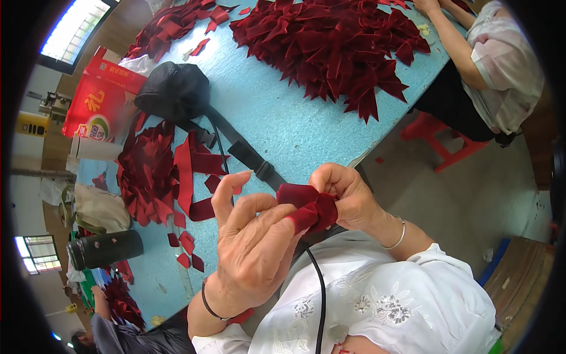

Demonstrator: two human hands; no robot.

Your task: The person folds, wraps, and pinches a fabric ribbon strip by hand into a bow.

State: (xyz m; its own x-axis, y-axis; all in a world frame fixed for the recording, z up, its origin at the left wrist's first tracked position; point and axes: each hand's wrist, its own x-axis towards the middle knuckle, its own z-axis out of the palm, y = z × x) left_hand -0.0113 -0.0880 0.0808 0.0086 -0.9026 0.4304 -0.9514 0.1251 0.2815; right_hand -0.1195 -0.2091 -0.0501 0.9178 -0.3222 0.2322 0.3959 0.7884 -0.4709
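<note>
A small dark red velvet bow (308, 206) is pinched between both of my hands, above my lap at the near edge of the light blue table (283, 118). My left hand (253, 242) grips its lower fold with thumb and fingers, the index finger raised. My right hand (348, 194) holds the bow's right side, fingers curled around it. A black cord (318, 295) runs down over my white blouse.
A big heap of red velvet bows (330, 47) lies at the far side, a smaller stack of red pieces (147, 171) at left. A black bag with strap (174, 91), a red box (97, 100), a dark flask (106, 248). Another person (495, 65) sits on a red stool at right.
</note>
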